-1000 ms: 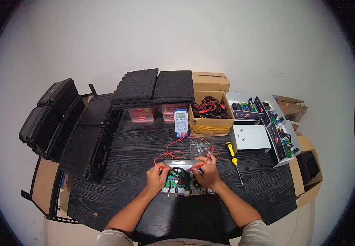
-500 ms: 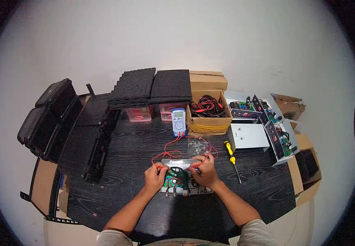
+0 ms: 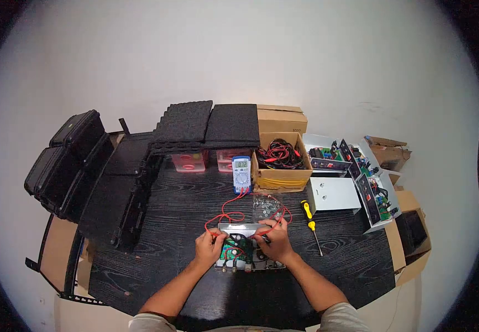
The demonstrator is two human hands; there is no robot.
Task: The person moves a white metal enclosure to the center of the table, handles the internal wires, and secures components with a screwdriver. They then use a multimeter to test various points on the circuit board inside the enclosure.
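Observation:
An open metal enclosure (image 3: pixel 239 227) lies in front of me, with a green circuit board (image 3: pixel 229 253), black wires and connectors along its near edge. My left hand (image 3: pixel 209 247) pinches a multimeter probe at the board's left side. On the enclosure's right side, my right hand (image 3: pixel 274 242) is closed around the other probe; both probe tips are hidden. Red test leads (image 3: pixel 224 207) run from the hands to a blue-and-white multimeter (image 3: pixel 242 176), which stands upright with digits on its display. Just beyond my right hand lies a clear bag of small hardware (image 3: pixel 266 207).
A yellow-black screwdriver (image 3: pixel 311 224) lies to the right, near a white metal cover (image 3: pixel 336 193) and several open units with boards (image 3: pixel 380 205). Behind are a cardboard box of cables (image 3: pixel 283 180) and black foam sheets (image 3: pixel 231 124). Black hard cases (image 3: pixel 112 205) are stacked left.
The multimeter display, with no readable digits before, now shows a number. Both hands keep their grip on the probes over the enclosure. The whole view has shifted slightly.

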